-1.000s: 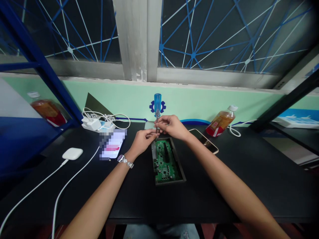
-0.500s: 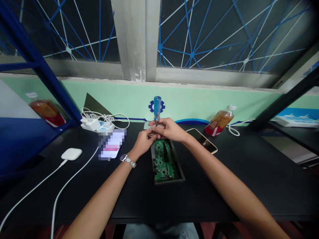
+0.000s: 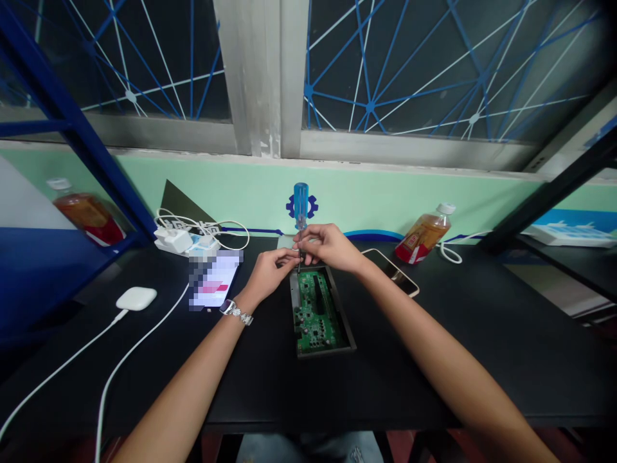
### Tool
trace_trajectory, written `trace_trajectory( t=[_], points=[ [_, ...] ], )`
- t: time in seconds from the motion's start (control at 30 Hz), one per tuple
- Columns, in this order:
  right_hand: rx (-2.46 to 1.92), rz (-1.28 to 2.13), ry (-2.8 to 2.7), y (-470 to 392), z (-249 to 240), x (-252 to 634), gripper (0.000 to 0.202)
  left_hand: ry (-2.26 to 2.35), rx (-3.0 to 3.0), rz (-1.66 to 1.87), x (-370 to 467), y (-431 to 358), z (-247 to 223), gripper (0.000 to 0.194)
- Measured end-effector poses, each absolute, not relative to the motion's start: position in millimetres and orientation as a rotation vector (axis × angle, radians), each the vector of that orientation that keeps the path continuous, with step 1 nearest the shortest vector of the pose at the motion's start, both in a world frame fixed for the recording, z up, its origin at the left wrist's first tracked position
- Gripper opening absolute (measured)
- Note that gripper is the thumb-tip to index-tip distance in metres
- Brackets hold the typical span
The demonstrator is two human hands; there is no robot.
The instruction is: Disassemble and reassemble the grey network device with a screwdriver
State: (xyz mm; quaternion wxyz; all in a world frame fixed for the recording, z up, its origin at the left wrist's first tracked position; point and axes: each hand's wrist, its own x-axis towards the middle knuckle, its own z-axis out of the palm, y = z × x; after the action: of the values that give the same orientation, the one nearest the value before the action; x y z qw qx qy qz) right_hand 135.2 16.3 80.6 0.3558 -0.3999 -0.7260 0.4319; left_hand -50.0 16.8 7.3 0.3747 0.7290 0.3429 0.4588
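Observation:
A screwdriver with a clear blue handle stands nearly upright over the far left corner of a green circuit board. The board lies in a shallow grey metal casing on the black table. My right hand is closed, its fingers around the screwdriver's shaft just below the handle. Lower down, my left hand brings thumb and fingertips together at the shaft, close above the casing's corner. Whether a screw sits under the tip is too small to tell. A watch is on my left wrist.
A lit phone and a white charging case with a cable lie left. Behind them sits a power strip with plugs. Another phone and a drink bottle are right; a second bottle appears far left.
My left hand has shifted slightly left and its fingers have straightened, showing more of the shaft. My right hand and the screwdriver have moved up a little.

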Motion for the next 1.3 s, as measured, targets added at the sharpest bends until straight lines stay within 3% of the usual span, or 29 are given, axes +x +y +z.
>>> trace_trajectory(
  t=[0.23, 0.43, 0.77, 0.97, 1.2, 1.3],
  points=[
    [-1.074, 1.173, -1.903, 12.2, 79.2, 130.0, 0.026, 0.879, 1.893, 1.187, -39.8, 23.2, 0.5, 0.018],
    [-1.169, 0.811, -1.920, 14.9, 74.9, 130.1, 0.021, 0.850, 1.812, 1.190, -32.5, 23.8, -5.1, 0.021],
    [-1.077, 1.057, -1.865, 13.7, 81.7, 131.3, 0.016, 0.863, 1.824, 1.183, -47.3, 16.7, 7.6, 0.023],
    [-1.050, 1.131, -1.881, 11.3, 79.6, 129.3, 0.023, 0.860, 1.838, 1.217, -38.4, 23.5, -1.7, 0.020],
    [-1.173, 0.783, -1.924, 14.2, 73.8, 129.5, 0.018, 0.899, 1.832, 1.202, -32.2, 22.2, -4.9, 0.022],
    [-1.126, 0.851, -1.892, 14.1, 76.4, 132.0, 0.015, 0.864, 1.804, 1.179, -37.3, 18.4, 0.0, 0.025]
  ],
)
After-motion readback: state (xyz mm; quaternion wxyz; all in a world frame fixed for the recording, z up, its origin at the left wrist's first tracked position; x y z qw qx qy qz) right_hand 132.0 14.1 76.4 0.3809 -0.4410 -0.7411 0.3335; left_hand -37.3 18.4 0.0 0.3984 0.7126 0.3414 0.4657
